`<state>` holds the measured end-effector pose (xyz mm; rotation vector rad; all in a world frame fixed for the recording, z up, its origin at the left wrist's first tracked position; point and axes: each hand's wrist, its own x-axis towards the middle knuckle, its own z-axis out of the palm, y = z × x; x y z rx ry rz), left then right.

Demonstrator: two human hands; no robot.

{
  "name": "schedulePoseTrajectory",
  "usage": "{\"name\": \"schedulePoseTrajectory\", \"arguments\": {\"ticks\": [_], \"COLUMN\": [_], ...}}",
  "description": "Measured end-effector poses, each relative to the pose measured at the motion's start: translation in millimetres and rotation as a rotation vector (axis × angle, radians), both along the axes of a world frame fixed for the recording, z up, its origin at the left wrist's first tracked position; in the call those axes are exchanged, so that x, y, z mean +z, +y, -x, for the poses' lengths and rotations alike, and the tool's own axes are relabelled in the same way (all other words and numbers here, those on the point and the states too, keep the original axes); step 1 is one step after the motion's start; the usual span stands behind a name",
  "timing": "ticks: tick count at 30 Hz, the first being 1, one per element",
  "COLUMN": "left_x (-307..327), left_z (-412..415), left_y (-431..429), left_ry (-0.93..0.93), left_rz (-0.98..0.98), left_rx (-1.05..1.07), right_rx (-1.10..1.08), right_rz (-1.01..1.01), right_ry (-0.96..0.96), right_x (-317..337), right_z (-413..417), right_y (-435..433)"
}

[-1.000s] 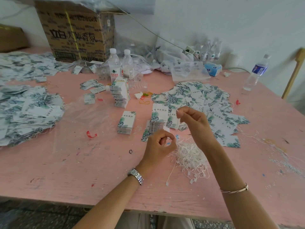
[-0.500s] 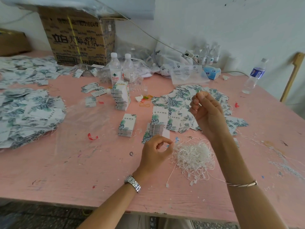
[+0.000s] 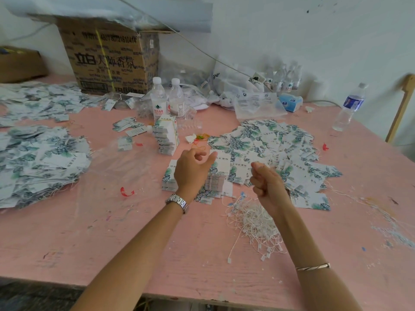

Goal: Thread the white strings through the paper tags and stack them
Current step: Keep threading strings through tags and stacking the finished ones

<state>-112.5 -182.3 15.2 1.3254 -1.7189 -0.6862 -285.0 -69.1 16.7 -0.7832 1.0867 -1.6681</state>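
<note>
My left hand point(image 3: 193, 168) hovers over the small stacks of leaf-print paper tags point(image 3: 216, 181), thumb stretched out, fingers loosely curled, nothing in it. To its right, my right hand point(image 3: 267, 182) is curled with thumb and fingertips pinched together, seemingly on a thin white string that barely shows. The tangled pile of white strings point(image 3: 258, 223) lies under my right wrist. Loose tags point(image 3: 271, 142) are spread out beyond my right hand.
A tall stack of tags point(image 3: 166, 140) and two water bottles point(image 3: 158, 99) stand behind my left hand. A big heap of strung tags point(image 3: 40, 162) fills the left side. A cardboard box point(image 3: 107, 61) stands at the back, another bottle point(image 3: 350, 106) at the far right.
My right hand came down from its raised position to just above the tags. My left hand moved forward from the string pile to the tag stacks and its pinch opened.
</note>
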Motion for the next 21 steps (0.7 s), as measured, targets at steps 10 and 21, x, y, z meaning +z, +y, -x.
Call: {"name": "schedulePoseTrajectory", "arguments": {"ticks": [10,21], "left_x": [-3.3,-4.2], "left_z": [1.6,-6.1], "left_y": [-9.7,-1.7], "left_ry": [-0.109,-0.075], "left_rz": [-0.179,-0.191], "left_rx": [-0.107,-0.099], "right_rx": [0.001,0.01], "right_rz": [-0.017,-0.005], "right_ry": [-0.02,-0.045], "right_x": [-14.5,-19.9], "right_z": [-2.9,-2.3], "right_y": [0.4,5.0]}}
